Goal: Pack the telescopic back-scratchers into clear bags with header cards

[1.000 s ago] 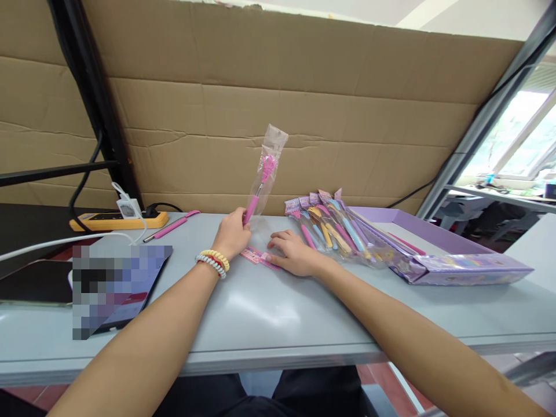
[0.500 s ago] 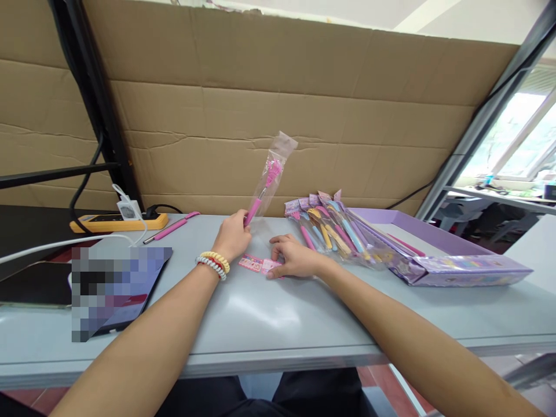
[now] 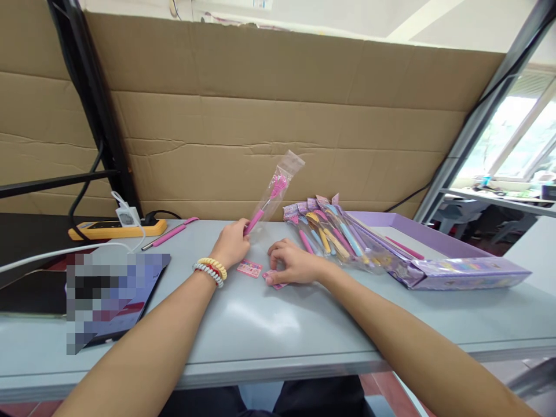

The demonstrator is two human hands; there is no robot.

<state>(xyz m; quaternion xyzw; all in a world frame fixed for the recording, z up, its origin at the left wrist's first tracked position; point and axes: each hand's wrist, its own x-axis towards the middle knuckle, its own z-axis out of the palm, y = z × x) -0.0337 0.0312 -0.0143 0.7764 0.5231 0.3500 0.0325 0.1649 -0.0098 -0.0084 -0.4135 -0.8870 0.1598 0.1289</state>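
Note:
My left hand (image 3: 232, 244) is closed round the lower end of a pink stick (image 3: 255, 221) with a thin metal shaft and a claw-like pink head, much like a back scratcher. A clear plastic bag (image 3: 292, 164) covers it, tilted up and to the right. My right hand (image 3: 295, 263) has its fingers curled, thumb and fingertips on a small pink printed card (image 3: 277, 282) low at the tabletop. Between the hands lies a second pink card (image 3: 249, 268). Right of my right hand is a pile of bagged sticks (image 3: 330, 231) in pink, blue and yellow.
A purple open box (image 3: 469, 273) stands at the right, under part of the pile. To the left are an unbagged pink stick (image 3: 170, 234), a yellow power strip (image 3: 117, 229) with cables, and a dark tablet (image 3: 143, 289). Cardboard (image 3: 304, 124) walls the table's back.
The card under my right hand has slid right and toward me, parting from the other card. The bagged stick in my left hand leans slightly further right. The view has tilted up a little.

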